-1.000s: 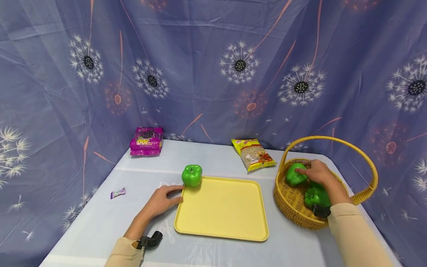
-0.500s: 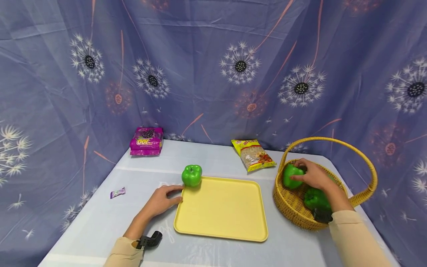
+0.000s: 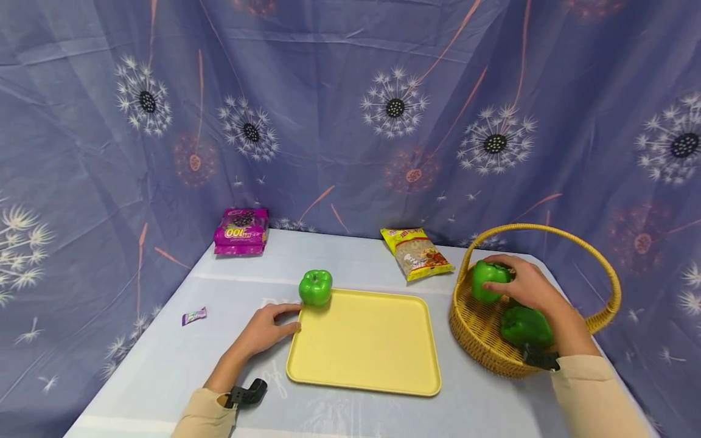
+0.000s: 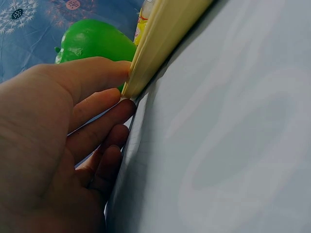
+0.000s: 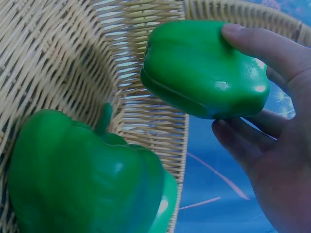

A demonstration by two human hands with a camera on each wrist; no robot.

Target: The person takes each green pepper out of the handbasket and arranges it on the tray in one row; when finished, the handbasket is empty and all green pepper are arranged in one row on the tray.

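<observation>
My right hand point(image 3: 523, 283) grips a green bell pepper point(image 5: 204, 68) at the far-left side of the wicker basket point(image 3: 476, 347). In the right wrist view, the thumb lies on one side of the pepper and the fingers on the other. Another green bell pepper point(image 5: 82, 170) lies in the basket below the wrist, and part of a further one point(image 5: 167, 204) shows behind it. My left hand point(image 3: 265, 331) rests at the left rim of a yellow tray point(image 3: 364, 340), its thumb and fingertips touching the edge. A green bell pepper point(image 3: 316, 288) sits at the tray's far-left corner.
A purple snack bag point(image 3: 241, 232) stands at the back left, and a yellow snack bag point(image 3: 417, 254) lies behind the tray. A small purple packet point(image 3: 194, 316) lies at the left. The basket's tall handle point(image 3: 547, 229) arches over its opening. A patterned cloth point(image 3: 328, 121) hangs behind the table.
The right hand has tightened around the pepper, turned it and raised it slightly towards the basket's far rim. The left hand and the tray have stayed in place.
</observation>
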